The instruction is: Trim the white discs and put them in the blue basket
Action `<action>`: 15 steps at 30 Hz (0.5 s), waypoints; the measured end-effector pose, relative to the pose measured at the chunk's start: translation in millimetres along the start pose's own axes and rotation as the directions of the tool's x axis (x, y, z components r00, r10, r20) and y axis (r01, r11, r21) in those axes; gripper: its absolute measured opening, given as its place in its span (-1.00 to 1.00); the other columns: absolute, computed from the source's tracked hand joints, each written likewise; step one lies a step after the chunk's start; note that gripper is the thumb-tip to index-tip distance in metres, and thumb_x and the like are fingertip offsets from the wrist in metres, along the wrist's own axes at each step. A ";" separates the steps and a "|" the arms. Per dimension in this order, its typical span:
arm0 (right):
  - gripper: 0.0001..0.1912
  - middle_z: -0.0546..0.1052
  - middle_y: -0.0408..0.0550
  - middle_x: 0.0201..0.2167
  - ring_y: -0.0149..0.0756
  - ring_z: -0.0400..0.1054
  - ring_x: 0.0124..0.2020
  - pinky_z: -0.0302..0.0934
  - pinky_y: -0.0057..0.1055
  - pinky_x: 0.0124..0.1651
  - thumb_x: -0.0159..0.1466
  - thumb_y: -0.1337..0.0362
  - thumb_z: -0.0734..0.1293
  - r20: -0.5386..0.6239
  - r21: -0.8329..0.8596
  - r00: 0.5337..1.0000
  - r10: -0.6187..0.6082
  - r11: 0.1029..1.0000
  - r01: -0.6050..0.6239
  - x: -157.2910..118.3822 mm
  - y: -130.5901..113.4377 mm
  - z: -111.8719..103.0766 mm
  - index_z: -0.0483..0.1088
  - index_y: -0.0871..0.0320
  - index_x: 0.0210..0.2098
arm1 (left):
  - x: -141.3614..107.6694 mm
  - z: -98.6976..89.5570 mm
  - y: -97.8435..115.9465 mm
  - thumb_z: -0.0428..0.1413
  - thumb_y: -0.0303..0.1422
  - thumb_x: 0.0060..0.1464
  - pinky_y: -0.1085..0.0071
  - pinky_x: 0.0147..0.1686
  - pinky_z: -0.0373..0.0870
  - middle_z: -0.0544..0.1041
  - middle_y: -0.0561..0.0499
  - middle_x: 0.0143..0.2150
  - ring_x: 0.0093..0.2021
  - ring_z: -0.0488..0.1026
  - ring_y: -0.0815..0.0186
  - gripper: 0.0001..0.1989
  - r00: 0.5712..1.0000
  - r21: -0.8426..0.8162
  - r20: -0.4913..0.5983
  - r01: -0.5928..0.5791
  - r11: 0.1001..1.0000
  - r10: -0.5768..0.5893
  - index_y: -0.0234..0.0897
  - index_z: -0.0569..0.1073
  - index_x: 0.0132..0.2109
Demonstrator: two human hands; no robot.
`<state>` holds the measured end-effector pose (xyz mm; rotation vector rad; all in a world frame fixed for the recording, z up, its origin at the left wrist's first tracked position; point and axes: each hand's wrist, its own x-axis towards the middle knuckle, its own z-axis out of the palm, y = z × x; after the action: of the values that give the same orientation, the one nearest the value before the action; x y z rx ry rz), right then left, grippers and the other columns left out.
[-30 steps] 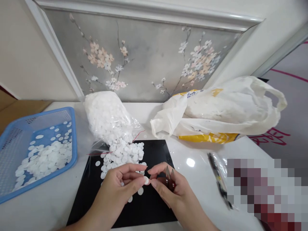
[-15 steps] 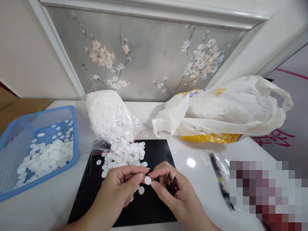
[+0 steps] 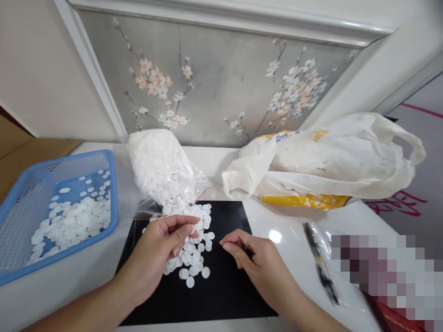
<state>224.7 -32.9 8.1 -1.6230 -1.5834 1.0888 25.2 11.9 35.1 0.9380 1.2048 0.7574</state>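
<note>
My left hand (image 3: 161, 249) is closed in a pinch over the pile of small round white discs (image 3: 188, 256). A bit of white shows at its thumb tip, apparently a disc seen nearly edge-on. To the right, my right hand (image 3: 251, 260) hovers over the black board (image 3: 194, 304), its thumb and forefinger pressed together. A dark, slim, pointed tool (image 3: 246, 249) is tucked in that hand, mostly hidden by the fingers. The pile spills onto the board from a clear plastic bag (image 3: 161, 163) full of the same discs.
At the left stands a blue plastic basket (image 3: 114, 193) with many discs inside. A white and yellow carrier bag (image 3: 321, 170) lies at the back right. Pens in a clear sleeve (image 3: 320, 263) lie on the right. A framed flower panel (image 3: 221, 69) rises behind the table.
My hands have moved apart. The disc that was between both hands' fingertips is gone from there; my left hand has shifted up and left. The view has shifted slightly.
</note>
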 end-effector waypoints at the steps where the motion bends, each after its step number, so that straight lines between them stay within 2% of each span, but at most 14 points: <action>1: -0.86 0.37 -0.22 -0.58 -0.35 0.25 -0.53 0.12 -0.44 -0.44 0.29 0.25 0.27 0.000 -0.054 1.000 -0.019 0.998 0.019 3.5 0.5 -1.2 0.45 0.09 -0.35 | 1.6 -2.7 1.9 0.22 -0.25 0.03 0.54 -0.58 -0.02 0.43 0.11 -0.52 -0.60 0.04 0.53 -0.76 1.000 -0.013 -0.002 0.002 1.000 -0.002 -0.27 0.58 -0.17; 3: -0.90 0.39 -0.19 -0.50 -0.34 0.28 -0.49 0.16 -0.44 -0.41 0.26 0.34 0.30 -0.003 -0.154 0.997 -0.078 0.985 0.076 10.6 0.2 -1.4 0.47 0.09 -0.29 | 3.3 -6.0 4.8 0.22 -0.26 0.04 0.55 -0.58 -0.04 0.43 0.11 -0.51 -0.59 0.06 0.53 -0.79 1.000 -0.036 0.005 0.019 0.999 -0.019 -0.28 0.57 -0.21; 5: -0.83 0.41 -0.15 -0.40 -0.31 0.34 -0.41 0.21 -0.43 -0.35 0.23 0.40 0.32 0.027 -0.222 0.990 -0.137 0.965 0.140 17.4 -1.0 1.3 0.48 0.08 -0.20 | 3.2 -7.0 6.5 0.18 -0.24 0.08 0.55 -0.58 -0.03 0.43 0.10 -0.50 -0.57 0.12 0.52 -0.81 0.998 -0.071 0.038 0.042 0.997 -0.040 -0.29 0.53 -0.29; 8: -0.86 0.41 -0.11 -0.33 -0.30 0.35 -0.39 0.22 -0.41 -0.32 0.22 0.43 0.34 0.070 -0.252 0.983 -0.168 0.951 0.180 25.3 -1.8 7.1 0.48 0.10 -0.25 | 1.0 -7.0 7.2 0.07 -0.13 0.18 0.52 -0.59 -0.04 0.43 0.08 -0.49 -0.58 0.13 0.50 -0.64 0.993 -0.133 0.099 0.077 0.988 -0.064 -0.28 0.36 -0.48; 10: -0.89 0.40 -0.13 -0.38 -0.32 0.32 -0.42 0.19 -0.41 -0.34 0.20 0.45 0.35 0.064 -0.251 0.986 -0.156 0.953 0.168 28.0 -1.3 9.2 0.43 0.12 -0.38 | -1.0 -7.1 6.4 0.01 -0.08 0.20 0.49 -0.61 -0.10 0.33 0.13 -0.58 -0.62 0.08 0.49 -0.54 0.988 -0.145 0.134 0.100 0.984 -0.081 -0.26 0.19 -0.56; 12: -0.84 0.38 -0.17 -0.47 -0.35 0.28 -0.47 0.16 -0.43 -0.39 0.18 0.47 0.34 0.050 -0.246 0.989 -0.137 0.958 0.146 28.2 -0.3 8.8 0.36 0.13 -0.48 | -2.8 -7.2 4.4 -0.03 -0.06 0.22 0.47 -0.62 -0.16 0.14 0.20 -0.67 -0.66 0.00 0.49 -0.50 0.980 -0.108 0.173 0.119 0.987 -0.099 -0.24 0.10 -0.58; 14: -0.81 0.34 -0.23 -0.56 -0.39 0.23 -0.53 0.11 -0.47 -0.46 0.18 0.45 0.33 0.046 -0.194 0.995 -0.086 0.976 0.093 26.3 0.3 6.1 0.31 0.12 -0.52 | -3.8 -6.7 1.6 -0.04 -0.07 0.23 0.47 -0.62 -0.16 0.01 0.25 -0.71 -0.67 -0.05 0.49 -0.52 0.975 -0.026 0.196 0.113 0.993 -0.106 -0.23 0.15 -0.57; 15: -0.82 0.32 -0.25 -0.59 -0.41 0.20 -0.56 0.09 -0.49 -0.50 0.18 0.42 0.33 0.060 -0.127 0.998 -0.037 0.991 0.044 24.8 0.1 4.4 0.30 0.12 -0.52 | -4.0 -6.1 0.1 -0.05 -0.08 0.23 0.47 -0.62 -0.14 0.02 0.26 -0.72 -0.67 -0.05 0.48 -0.56 0.973 0.025 0.206 0.100 0.995 -0.103 -0.23 0.22 -0.53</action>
<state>219.6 -8.9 2.5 -1.6476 -1.7478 1.0399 18.4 9.5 36.3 0.9358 1.0677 0.5554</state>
